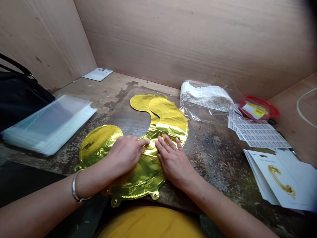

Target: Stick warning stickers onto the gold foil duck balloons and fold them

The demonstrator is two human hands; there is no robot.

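Pressing down on the middle of a deflated gold foil balloon [170,124], the left hand [125,155] and right hand [173,162] lie side by side. The fingers [165,142] of both are extended and open, not clenched, with their tips nearly meeting across the foil. The balloon lies flat on a scarred wooden desk [218,158], a long curving shape with a round lobe left of the hands and small tabs along its near edge. Its thin, slick foil looks very light and soft, apt to crease or slide, so the tabs or flat palms seem the surest places to hold it. Left of the balloon lies a stack of clear plastic sleeves [47,125]. Right of it, a strip of worn desk separates the foil from sheets of printed labels [257,132] and a pile of printed cards [274,178]. Beyond the balloon sits a plastic-wrapped white bundle [205,97], against the wooden back wall [188,39].
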